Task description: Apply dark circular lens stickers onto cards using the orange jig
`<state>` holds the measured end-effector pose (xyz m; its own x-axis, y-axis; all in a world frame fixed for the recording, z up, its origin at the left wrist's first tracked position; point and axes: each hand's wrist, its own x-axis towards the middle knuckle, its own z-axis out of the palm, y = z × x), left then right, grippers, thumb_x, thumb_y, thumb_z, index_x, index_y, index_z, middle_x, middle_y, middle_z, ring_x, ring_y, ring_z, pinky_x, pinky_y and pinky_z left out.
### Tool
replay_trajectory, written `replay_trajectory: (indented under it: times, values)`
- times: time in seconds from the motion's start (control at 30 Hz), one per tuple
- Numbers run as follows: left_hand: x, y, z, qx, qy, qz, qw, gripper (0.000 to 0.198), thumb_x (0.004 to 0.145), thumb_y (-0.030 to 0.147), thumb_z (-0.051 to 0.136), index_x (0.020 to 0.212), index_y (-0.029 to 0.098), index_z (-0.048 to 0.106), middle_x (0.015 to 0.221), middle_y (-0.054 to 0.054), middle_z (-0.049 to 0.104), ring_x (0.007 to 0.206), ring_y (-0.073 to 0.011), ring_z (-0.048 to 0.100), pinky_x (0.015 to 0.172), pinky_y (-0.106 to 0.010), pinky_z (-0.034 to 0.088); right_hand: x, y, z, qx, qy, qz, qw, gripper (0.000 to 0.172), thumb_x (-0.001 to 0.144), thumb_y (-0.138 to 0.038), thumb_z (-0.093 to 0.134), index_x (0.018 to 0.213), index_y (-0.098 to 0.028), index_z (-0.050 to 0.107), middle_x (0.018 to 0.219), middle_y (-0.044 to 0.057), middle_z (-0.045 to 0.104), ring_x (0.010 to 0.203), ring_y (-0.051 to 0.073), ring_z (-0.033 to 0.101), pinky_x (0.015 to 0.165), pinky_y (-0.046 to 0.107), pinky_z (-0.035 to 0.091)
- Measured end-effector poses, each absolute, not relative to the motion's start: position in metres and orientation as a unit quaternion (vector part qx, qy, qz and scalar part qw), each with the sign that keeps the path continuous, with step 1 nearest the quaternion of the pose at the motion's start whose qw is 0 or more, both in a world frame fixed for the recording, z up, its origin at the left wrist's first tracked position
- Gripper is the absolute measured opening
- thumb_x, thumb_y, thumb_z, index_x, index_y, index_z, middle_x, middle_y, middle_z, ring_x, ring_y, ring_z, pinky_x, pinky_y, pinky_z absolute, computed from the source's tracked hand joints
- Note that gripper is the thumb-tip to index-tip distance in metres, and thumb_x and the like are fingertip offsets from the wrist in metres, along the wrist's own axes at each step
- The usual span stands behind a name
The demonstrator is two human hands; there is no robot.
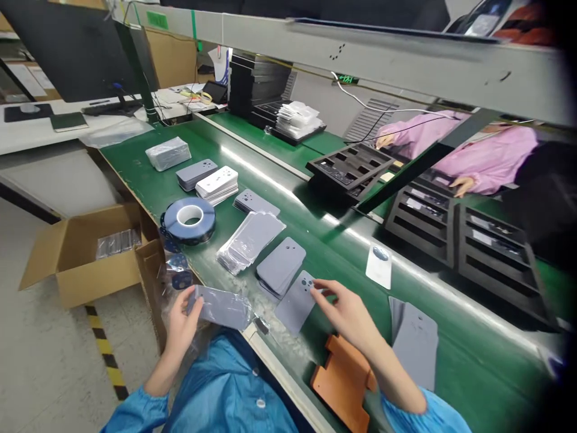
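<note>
The left hand (183, 319) has its grip closed on one end of a wrapped gray card (225, 308), left of the orange block (345, 382) and out past the table's edge. The right hand (345, 310) has its grip pinched on a corner of a bare gray card (295, 304), by the round holes, beyond the orange block and to its left; whether that card is fully lifted, I cannot tell.

The wrapped gray card looks the likelier to drop: the plastic is slick, only one end is held, and little of the table (324, 252) lies beneath. A spotted strip (180, 270), hanging far to the left of the orange block, could snag on the left hand if it swings that way.

The bare gray card sits close against a gray stack (283, 264), farther beyond the orange block, so a sideways pull could scuff its face or drag that uneven stack askew. The wrapped pile (252, 237), farther still from the orange block, is fanned out, and a knock could make it slide. Pressing near the holes could also smudge the bare gray card.
</note>
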<state>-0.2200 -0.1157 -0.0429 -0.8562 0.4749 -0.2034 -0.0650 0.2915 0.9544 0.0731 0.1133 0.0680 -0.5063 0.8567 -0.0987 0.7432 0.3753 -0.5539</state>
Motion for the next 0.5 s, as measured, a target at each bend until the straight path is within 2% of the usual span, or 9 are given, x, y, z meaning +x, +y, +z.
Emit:
replay_trajectory:
  times: [0.1,0.2,0.27,0.37,0.5]
  values:
    - [-0.216,-0.114,-0.046,0.155,0.741,0.611,0.232,0.058,0.072,0.053,0.076,0.116,0.017,0.066,0.119,-0.015,0.068,0.110,-0.0279,0.064,0.098,-0.043,0.050,0.035,0.071,0.065,-0.409,-0.859,0.296,0.083,0.038,0.097,-0.049,0.051,0.117,-0.022,0.069,0.113,0.009,0.073,0.100,0.026,0.071,0.090,0.040,0.056]
    - [-0.208,-0.111,-0.045,0.174,0.717,0.635,0.229,0.051,0.076,0.047,0.076,0.116,0.018,0.065,0.119,-0.014,0.067,0.114,-0.0261,0.063,0.103,-0.042,0.048,0.003,0.038,0.053,-0.339,-0.890,0.291,0.091,0.040,0.095,-0.043,0.057,0.129,-0.022,0.064,0.128,0.012,0.067,0.115,0.029,0.065,0.099,0.045,0.054]
    - [-0.203,-0.108,-0.041,0.181,0.700,0.646,0.245,0.049,0.079,0.045,0.075,0.118,0.018,0.063,0.117,-0.013,0.067,0.111,-0.0249,0.065,0.099,-0.040,0.052,-0.012,0.021,0.044,-0.286,-0.911,0.279,0.099,0.053,0.089,-0.040,0.068,0.137,-0.021,0.058,0.139,0.015,0.059,0.126,0.032,0.058,0.106,0.049,0.050]
    - [-0.196,-0.103,-0.034,0.189,0.677,0.655,0.278,0.051,0.079,0.042,0.076,0.121,0.018,0.060,0.115,-0.012,0.066,0.104,-0.0228,0.068,0.091,-0.036,0.056,-0.025,0.007,0.033,-0.226,-0.936,0.259,0.077,0.071,0.079,-0.035,0.080,0.143,-0.020,0.053,0.148,0.018,0.051,0.132,0.037,0.052,0.110,0.055,0.046]
    - [-0.189,-0.099,-0.022,0.188,0.652,0.664,0.314,0.056,0.078,0.040,0.078,0.124,0.018,0.057,0.112,-0.011,0.067,0.097,-0.0215,0.071,0.083,-0.033,0.058,-0.027,0.003,0.025,-0.219,-0.942,0.251,0.044,0.069,0.079,-0.019,0.075,0.145,-0.019,0.051,0.147,0.019,0.052,0.131,0.036,0.052,0.110,0.056,0.046]
